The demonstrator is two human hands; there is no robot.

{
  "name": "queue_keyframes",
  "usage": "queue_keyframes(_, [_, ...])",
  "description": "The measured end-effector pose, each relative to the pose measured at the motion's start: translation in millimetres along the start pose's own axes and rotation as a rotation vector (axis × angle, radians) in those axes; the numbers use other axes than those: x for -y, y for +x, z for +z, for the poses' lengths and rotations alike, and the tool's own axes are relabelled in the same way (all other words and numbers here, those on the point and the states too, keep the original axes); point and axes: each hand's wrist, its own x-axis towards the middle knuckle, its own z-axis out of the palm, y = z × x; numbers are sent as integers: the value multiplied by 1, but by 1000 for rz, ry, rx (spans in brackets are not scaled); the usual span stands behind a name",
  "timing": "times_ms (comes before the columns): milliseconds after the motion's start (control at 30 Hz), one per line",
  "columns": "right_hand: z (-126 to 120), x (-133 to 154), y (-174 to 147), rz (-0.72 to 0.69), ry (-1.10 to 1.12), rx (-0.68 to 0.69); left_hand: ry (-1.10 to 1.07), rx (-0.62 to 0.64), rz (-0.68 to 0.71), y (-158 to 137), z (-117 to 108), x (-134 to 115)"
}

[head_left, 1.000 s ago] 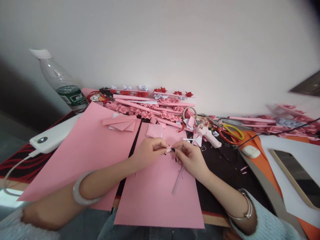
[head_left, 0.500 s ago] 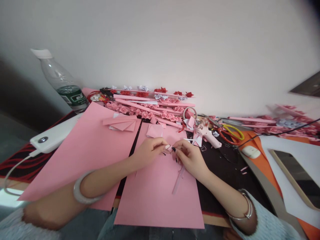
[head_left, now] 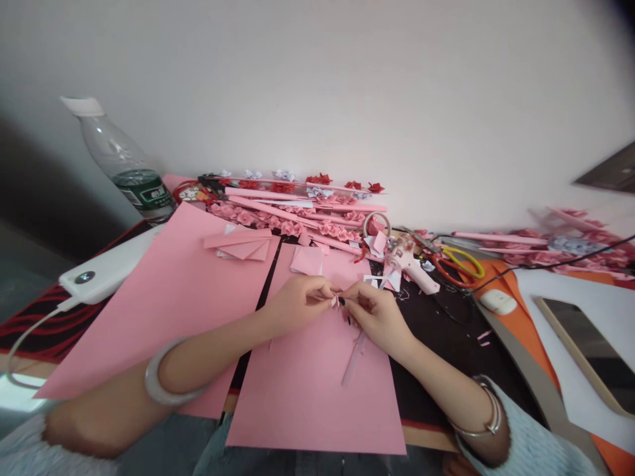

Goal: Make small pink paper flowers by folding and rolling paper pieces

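Over a pink paper sheet [head_left: 317,396], my left hand [head_left: 297,304] and my right hand [head_left: 374,312] meet at the fingertips. Both pinch a small folded piece of pink paper [head_left: 336,301], mostly covered by the fingers. Below my right hand, a translucent glue stick [head_left: 351,367] lies slanted on the sheet. Small pink paper squares [head_left: 307,260] rest just beyond my left hand. Another larger pink sheet [head_left: 163,311] lies under my left forearm, bearing a fanned stack of folded paper [head_left: 241,243].
Paper flowers and pink paper rolls [head_left: 278,211] line the wall. To the right are a pink glue gun [head_left: 414,268], scissors [head_left: 464,262], a white case [head_left: 499,301] and a phone [head_left: 592,350]. A bottle [head_left: 133,172] and a white power bank [head_left: 106,268] stand left.
My fingertips have drawn closer together around the small paper piece, and my right hand has shifted slightly left. Everything else stays in place.
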Motion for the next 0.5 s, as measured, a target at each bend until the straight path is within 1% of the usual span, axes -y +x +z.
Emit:
queue_keyframes(167, [-1, 0, 1, 28, -4, 29, 96, 2, 8, 0, 0, 1])
queue_keyframes(400, [-1, 3, 2, 5, -57, 23, 171, -102, -16, 1, -2, -2])
queue_keyframes(500, [0, 2, 1, 10, -63, 32, 169, -140, -52, 0, -2, -3])
